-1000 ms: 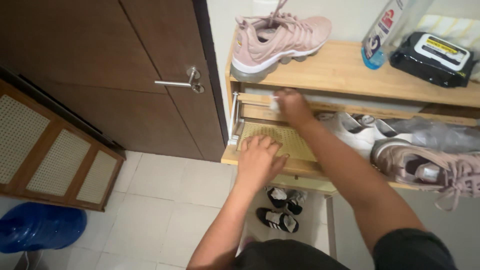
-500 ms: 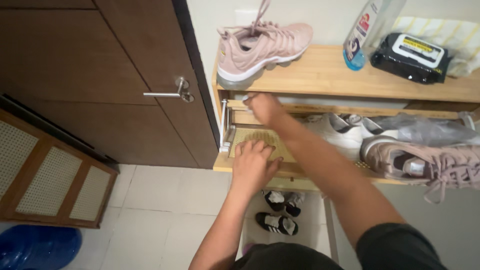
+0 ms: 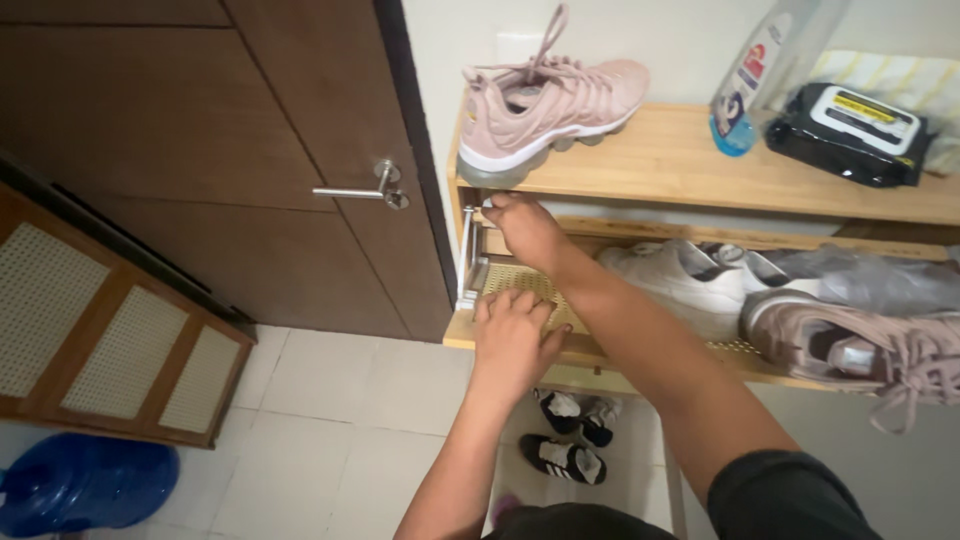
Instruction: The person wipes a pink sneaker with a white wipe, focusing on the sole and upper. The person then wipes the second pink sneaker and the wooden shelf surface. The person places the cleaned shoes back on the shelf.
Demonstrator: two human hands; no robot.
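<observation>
Now the left hand (image 3: 512, 335) is pressing flat, fingers spread, on the rattan panel (image 3: 520, 285) at the shoe rack (image 3: 690, 160)'s front-left edge. Right hand (image 3: 522, 225) is pinching sth small & white, under the top shelf, w/ white sneakers (image 3: 680, 280) just beside.

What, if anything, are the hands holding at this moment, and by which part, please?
The right hand pinches something small and white at its fingertips; what it is cannot be told. The left hand holds nothing and rests flat on the open cane shelf.
</observation>
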